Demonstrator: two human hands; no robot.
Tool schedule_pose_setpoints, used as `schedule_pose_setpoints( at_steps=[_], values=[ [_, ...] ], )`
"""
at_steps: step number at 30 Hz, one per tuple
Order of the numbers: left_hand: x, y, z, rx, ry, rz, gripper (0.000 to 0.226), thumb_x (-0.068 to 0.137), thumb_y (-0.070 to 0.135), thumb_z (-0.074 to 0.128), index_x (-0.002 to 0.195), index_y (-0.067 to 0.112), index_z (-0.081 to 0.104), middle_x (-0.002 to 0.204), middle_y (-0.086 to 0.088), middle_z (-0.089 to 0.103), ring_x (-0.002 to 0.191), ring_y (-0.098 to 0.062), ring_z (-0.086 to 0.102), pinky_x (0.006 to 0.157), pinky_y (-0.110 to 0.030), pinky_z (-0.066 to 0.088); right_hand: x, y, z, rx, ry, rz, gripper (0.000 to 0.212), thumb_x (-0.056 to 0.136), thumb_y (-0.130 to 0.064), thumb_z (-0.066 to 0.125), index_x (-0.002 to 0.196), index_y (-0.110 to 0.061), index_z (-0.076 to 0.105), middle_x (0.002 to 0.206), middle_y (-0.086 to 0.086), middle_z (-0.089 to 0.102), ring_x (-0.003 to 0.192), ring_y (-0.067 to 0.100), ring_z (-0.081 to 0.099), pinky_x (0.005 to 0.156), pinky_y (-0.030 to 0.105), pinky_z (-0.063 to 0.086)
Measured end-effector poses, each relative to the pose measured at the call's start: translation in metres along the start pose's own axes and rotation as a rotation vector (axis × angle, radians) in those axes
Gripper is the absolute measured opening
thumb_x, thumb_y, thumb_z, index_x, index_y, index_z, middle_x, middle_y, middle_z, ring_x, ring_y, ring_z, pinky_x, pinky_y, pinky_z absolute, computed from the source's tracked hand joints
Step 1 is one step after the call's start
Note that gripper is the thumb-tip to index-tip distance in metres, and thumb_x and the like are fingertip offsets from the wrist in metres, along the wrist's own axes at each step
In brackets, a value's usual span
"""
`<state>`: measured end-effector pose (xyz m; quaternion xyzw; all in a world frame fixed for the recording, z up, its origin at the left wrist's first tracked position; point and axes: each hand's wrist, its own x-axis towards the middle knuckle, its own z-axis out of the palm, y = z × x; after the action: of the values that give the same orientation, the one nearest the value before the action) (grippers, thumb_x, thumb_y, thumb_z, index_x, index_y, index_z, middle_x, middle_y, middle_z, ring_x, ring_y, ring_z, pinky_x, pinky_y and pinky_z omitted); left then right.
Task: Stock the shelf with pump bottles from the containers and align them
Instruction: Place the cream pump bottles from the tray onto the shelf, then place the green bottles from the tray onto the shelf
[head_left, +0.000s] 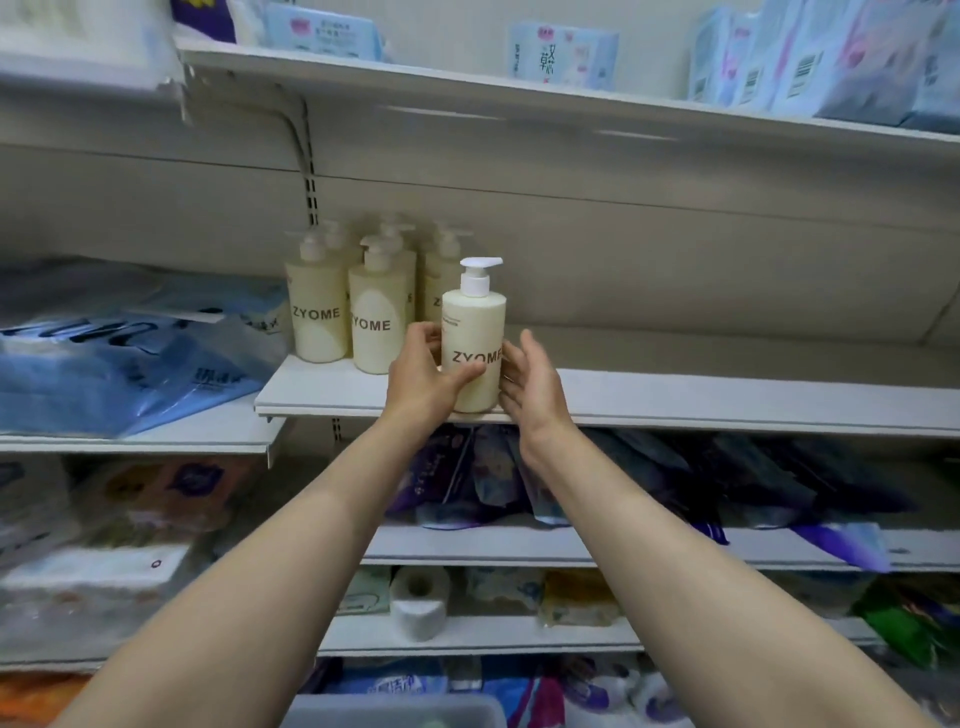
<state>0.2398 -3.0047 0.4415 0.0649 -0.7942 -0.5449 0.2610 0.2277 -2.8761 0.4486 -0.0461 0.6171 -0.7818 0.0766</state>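
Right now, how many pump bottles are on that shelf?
At least 6: front bottle at the shelf edge, between both hands; two in front at left; three blurred behind. More may be hidden.

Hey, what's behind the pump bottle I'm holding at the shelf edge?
Behind the held bottle stands another pump bottle, mostly covered by it. Only its pump and upper body show; whether more bottles stand behind cannot be seen.
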Motion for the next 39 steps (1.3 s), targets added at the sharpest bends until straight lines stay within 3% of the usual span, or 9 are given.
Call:
schedule_pose_setpoints(
  at_steps=[3,6,9,13,18,23,29,34,39],
  values=[
    [0.014,-0.009,0.003,0.031,0.032,0.006,0.065,0.078,0.029,0.083,0.133,0.021,0.048,0.119,0.012,0.058,0.105,-0.003,0.053,0.08,-0.009,0.039,0.022,0.004,0.003,0.002,-0.037,0.004,0.036,0.104,-0.047,0.038,0.103,-0.029,0.068,0.098,-0.01,0.074,0.093,0.001,0.07,0.07,0.016,0.053],
    [0.028,-0.015,0.007,0.088,0.075,-0.004,0.066,0.081,0.032,0.079,0.139,0.02,0.048,0.131,0.0,0.059,0.117,-0.014,0.055,0.102,-0.033,0.046,0.041,0.006,0.008,0.0,-0.064,0.015,0.041,0.105,-0.047,0.036,0.121,-0.022,0.066,0.109,-0.004,0.072,0.102,0.006,0.068,0.079,0.021,0.054],
    [0.039,-0.02,0.009,0.131,0.128,-0.011,0.057,0.085,0.032,0.075,0.136,0.017,0.054,0.125,-0.006,0.062,0.117,-0.023,0.057,0.102,-0.044,0.047,0.059,0.008,0.016,-0.001,-0.083,0.031,0.045,0.105,-0.047,0.038,0.124,-0.016,0.065,0.119,0.005,0.07,0.11,0.014,0.066,0.09,0.029,0.054],
    [0.049,-0.025,0.014,0.156,0.219,-0.071,0.054,0.088,0.031,0.071,0.133,0.01,0.052,0.127,-0.008,0.061,0.119,-0.024,0.057,0.102,-0.044,0.046,0.079,0.012,0.022,-0.009,-0.095,0.051,0.038,0.102,-0.049,0.045,0.106,-0.02,0.069,0.107,0.0,0.074,0.1,0.011,0.07,0.078,0.026,0.057],
    [0.047,-0.026,0.022,0.113,0.3,-0.087,0.051,0.089,0.028,0.07,0.133,0.012,0.05,0.129,-0.004,0.06,0.119,-0.019,0.056,0.103,-0.041,0.048,0.091,0.019,0.024,-0.016,-0.107,0.042,0.044,0.1,-0.05,0.046,0.122,-0.017,0.066,0.119,0.002,0.071,0.108,0.014,0.067,0.096,0.036,0.055],
    [0.039,-0.024,0.021,0.102,0.334,-0.112,0.05,0.088,0.028,0.072,0.132,0.017,0.05,0.128,0.0,0.06,0.117,-0.014,0.056,0.098,-0.028,0.047,0.089,0.019,0.02,-0.044,-0.125,0.018,0.033,0.102,-0.049,0.042,0.112,-0.027,0.064,0.106,-0.012,0.068,0.1,0.004,0.065,0.085,0.027,0.053],
    [-0.001,-0.019,0.02,0.053,0.351,-0.058,0.044,0.089,0.03,0.071,0.127,0.017,0.053,0.122,0.004,0.061,0.107,-0.005,0.059,0.085,-0.014,0.046,0.042,0.026,0.016,-0.217,-0.032,-0.214,0.05,0.093,-0.051,0.041,0.13,-0.025,0.063,0.133,-0.007,0.063,0.127,0.013,0.055,0.112,0.044,0.041],
    [-0.069,-0.046,0.025,-0.015,0.395,0.042,0.034,0.089,0.022,0.069,0.12,0.014,0.056,0.113,-0.002,0.061,0.094,-0.007,0.06,0.089,-0.026,0.051,-0.02,0.069,0.001,-0.244,0.034,-0.35,0.039,0.095,-0.034,0.045,0.125,-0.019,0.066,0.127,-0.003,0.066,0.122,0.011,0.058,0.108,0.042,0.046],
    [-0.149,-0.116,0.033,-0.006,0.256,-0.163,0.033,0.089,0.022,0.07,0.118,0.016,0.056,0.113,-0.003,0.059,0.092,-0.013,0.06,0.089,-0.034,0.051,-0.058,0.127,-0.019,-0.361,0.059,-0.247,0.034,0.097,-0.031,0.045,0.123,-0.022,0.065,0.123,-0.007,0.067,0.116,0.008,0.06,0.102,0.04,0.049]
  ],
)
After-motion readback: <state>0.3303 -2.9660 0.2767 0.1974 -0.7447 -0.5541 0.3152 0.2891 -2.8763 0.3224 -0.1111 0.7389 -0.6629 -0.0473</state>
